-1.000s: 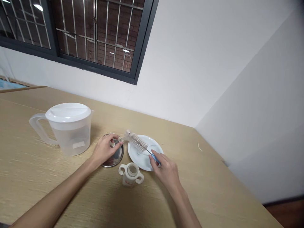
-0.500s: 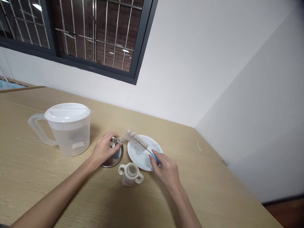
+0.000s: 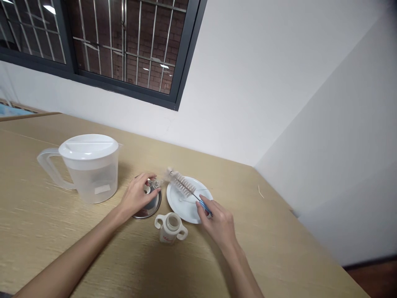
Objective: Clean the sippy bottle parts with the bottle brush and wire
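Note:
Between the thumb and fingers of my left hand [image 3: 138,193] is a small clear piece with a round rim, like a bottle nipple [image 3: 156,183]. It is held over the round metal tray [image 3: 145,213], which the hand partly covers. My right hand [image 3: 216,216] is closed on the blue handle of a bottle brush [image 3: 183,184]. The white bristles slant up and left above the white plate [image 3: 189,210], their tip near the clear piece but slightly apart. A white two-handled baby bottle [image 3: 171,228] stands uncapped and upright in front of the plate.
A lidded translucent pitcher [image 3: 89,169] with a large handle stands on the left. A thin pale strip [image 3: 261,191] lies on the wooden table [image 3: 273,248] at right. Behind the table are a white wall [image 3: 223,103] and a barred window [image 3: 124,45].
The bottle brush has drawn back slightly to the right, and its tip has come away from the clear nipple. My left hand stays nearly in place; its fingers have loosened a little.

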